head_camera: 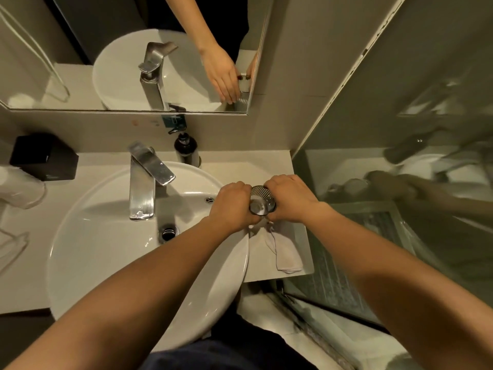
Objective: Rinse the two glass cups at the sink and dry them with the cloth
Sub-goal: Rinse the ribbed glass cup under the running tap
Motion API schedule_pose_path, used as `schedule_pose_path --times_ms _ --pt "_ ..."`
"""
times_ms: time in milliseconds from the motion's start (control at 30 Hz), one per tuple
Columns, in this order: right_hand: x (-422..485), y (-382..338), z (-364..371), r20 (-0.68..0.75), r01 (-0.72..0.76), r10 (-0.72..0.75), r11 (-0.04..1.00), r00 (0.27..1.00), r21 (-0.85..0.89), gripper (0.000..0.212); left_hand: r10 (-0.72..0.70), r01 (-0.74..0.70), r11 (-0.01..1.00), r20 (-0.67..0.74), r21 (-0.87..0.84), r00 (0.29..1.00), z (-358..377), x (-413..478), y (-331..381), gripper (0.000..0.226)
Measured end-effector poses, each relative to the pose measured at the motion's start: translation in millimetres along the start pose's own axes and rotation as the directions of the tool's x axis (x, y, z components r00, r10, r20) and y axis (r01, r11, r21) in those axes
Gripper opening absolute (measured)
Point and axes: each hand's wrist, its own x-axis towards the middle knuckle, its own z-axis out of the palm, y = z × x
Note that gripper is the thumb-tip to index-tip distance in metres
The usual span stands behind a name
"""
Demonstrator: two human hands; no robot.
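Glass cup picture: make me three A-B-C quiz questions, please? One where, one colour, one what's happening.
1. Where is the cloth? A in a drawer; B on the counter, right of the basin; C on a chair.
2. What colour is the box at the left? A black; B red; C yellow.
3. How is the glass cup held? A by both hands; B by one hand; C by none.
Answers: 1 B, beside the basin's right rim. 2 A, plainly black. 3 A, left hand and right hand both grip it.

Left hand [231, 207] and right hand [291, 198] curled around one glass cup [262, 202], forearms extended.
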Motion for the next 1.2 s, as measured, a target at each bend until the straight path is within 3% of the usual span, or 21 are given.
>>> schedule_pose_path --times_ms 300,567,767,933,1200 --pt "-13 -30 -55 -0.069 0.052 -0.054 0.998 0.996 -0.023 0.058 -0.006 -0.008 0.994 -0.136 -0.105 0.991 -41 -25 -12 0.049" --pt "-12 -90 -63 -0.036 0.128 -0.128 0.992 0.991 -0.019 0.058 -0.120 0.095 0.973 -0.109 -0.212 0.987 -61 -81 -40 0.054" --pt "0 -147 -37 0.018 0.203 -0.204 0.978 0.979 0.046 0.055 -0.243 0.217 0.917 -0.038 -0.334 0.969 -58 -135 -71 0.045" --pt "6 -181 -21 0.029 0.281 -0.284 0.956 0.958 0.084 0.047 -0.333 0.308 0.894 -0.021 -0.324 0.943 -50 -166 -96 0.051" --pt "13 -202 -12 0.037 0.332 -0.339 0.934 0.940 0.129 0.047 -0.344 0.304 0.888 -0.057 -0.345 0.937 -47 -184 -114 0.055"
